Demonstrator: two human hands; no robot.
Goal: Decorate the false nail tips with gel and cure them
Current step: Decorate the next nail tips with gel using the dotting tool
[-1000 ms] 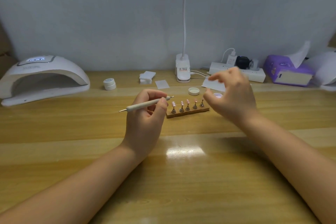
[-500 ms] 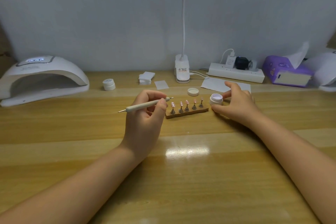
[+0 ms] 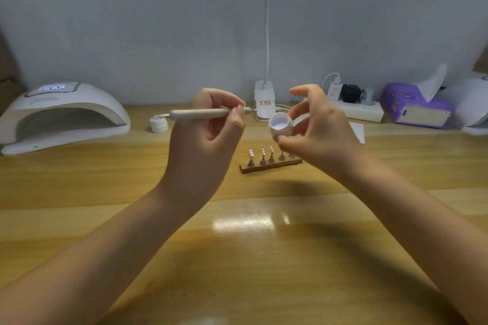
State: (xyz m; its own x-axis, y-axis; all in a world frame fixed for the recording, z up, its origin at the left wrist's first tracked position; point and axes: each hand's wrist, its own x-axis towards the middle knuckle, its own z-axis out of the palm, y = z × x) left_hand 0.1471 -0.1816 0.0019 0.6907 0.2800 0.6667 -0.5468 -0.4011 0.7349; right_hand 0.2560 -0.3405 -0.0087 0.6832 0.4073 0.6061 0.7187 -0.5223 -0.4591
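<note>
**Gel pot lifted, tool held level**

Your left hand (image 3: pixel 203 140) pinches the dotting tool (image 3: pixel 200 114) between thumb and curled fingers. Its long axis runs almost level, left to right, thin metal tip pointing left toward the curing lamp (image 3: pixel 62 116), blunt end pointing right at the gel pot (image 3: pixel 280 125). Your right hand (image 3: pixel 320 129) holds that open pot in the air, thumb under it, fingers curled behind it, index finger raised clear. The pot's mouth tilts toward you, pale lilac gel showing inside.

The nail tips (image 3: pixel 264 152) stand on small metal pegs in a wooden holder (image 3: pixel 270 165) on the bench (image 3: pixel 237 258), mid-depth, below your right hand. The holder's long axis runs left-right, right end slightly farther back. Pink tips show on the left three pegs; the others are partly hidden by your hand.

Writing: the lamp's display glows blue, digits unreadable. Label on the desk lamp clip (image 3: pixel 264 104) has red print, too blurred to read.

Along the bench's back edge: a closed white jar (image 3: pixel 159 124), power strip (image 3: pixel 353 109), purple tissue box (image 3: pixel 414 108).

Since half a second ago: the pot sat on the bench just right of the holder with your right hand beside it; now it's lifted. Your left hand and tool have risen too.
</note>
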